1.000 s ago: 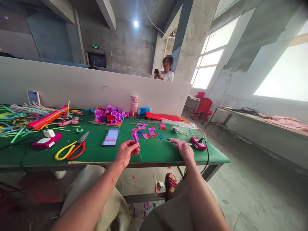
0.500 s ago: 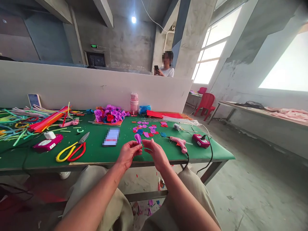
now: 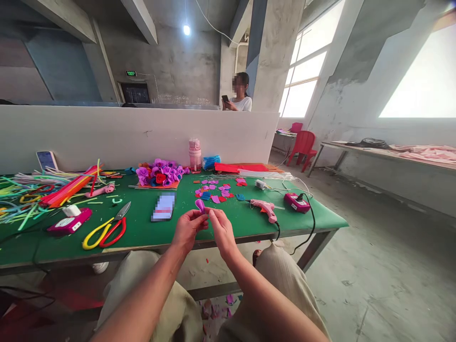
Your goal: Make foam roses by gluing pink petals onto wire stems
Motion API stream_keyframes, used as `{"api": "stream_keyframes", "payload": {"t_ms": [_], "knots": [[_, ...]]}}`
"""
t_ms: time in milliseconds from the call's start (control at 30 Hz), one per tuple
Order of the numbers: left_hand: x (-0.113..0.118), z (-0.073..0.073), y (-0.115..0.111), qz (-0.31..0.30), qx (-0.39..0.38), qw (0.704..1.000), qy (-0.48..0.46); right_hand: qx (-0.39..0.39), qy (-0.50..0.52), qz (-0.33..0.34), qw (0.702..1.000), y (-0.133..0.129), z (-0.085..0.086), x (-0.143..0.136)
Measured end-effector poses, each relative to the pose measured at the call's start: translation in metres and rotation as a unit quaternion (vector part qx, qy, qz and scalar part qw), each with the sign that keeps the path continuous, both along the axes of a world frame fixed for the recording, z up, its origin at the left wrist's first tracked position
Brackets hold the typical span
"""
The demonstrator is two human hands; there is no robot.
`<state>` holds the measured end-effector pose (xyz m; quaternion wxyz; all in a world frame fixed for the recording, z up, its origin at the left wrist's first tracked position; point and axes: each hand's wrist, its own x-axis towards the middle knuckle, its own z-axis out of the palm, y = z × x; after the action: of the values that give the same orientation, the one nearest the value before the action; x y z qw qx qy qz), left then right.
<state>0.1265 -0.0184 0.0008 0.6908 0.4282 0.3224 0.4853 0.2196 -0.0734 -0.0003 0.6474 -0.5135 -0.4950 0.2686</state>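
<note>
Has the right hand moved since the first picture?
Yes, leftward: judged against the scissors, the right hand has come closer, away from the glue gun, to beside the purple petal.

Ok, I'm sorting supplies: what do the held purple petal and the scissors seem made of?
Purple petal: perhaps paper or thin foam, low sheen, softly curled. Scissors: blades probably metal, greyish sheen; handles likely plastic-coated, smooth, bright yellow and red.

The left hand (image 3: 188, 228) pinches a purple petal (image 3: 200, 204), which the right hand (image 3: 221, 230) apparently touches.
</note>
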Motion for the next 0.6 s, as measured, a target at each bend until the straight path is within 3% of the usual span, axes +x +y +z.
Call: {"api": "stream_keyframes", "payload": {"t_ms": [167,233,300,433,600], "knots": [[-0.002,0.0,0.0,0.022,-0.005,1.0,-0.001,0.041,-0.207,-0.06,0.976,-0.01,0.002,-0.009],[-0.004,0.0,0.002,0.023,-0.007,1.0,-0.002,0.057,-0.241,-0.058,0.967,-0.012,0.005,-0.009],[-0.006,0.001,0.004,0.016,-0.017,1.0,-0.012,0.071,-0.208,-0.049,0.974,-0.01,0.008,-0.004],[-0.009,0.005,0.006,-0.008,-0.055,0.998,-0.009,0.054,-0.017,-0.055,0.997,0.001,0.01,0.019],[-0.007,0.006,0.004,-0.014,-0.048,0.999,-0.004,0.013,0.126,-0.043,0.991,0.013,0.005,0.041]]}}
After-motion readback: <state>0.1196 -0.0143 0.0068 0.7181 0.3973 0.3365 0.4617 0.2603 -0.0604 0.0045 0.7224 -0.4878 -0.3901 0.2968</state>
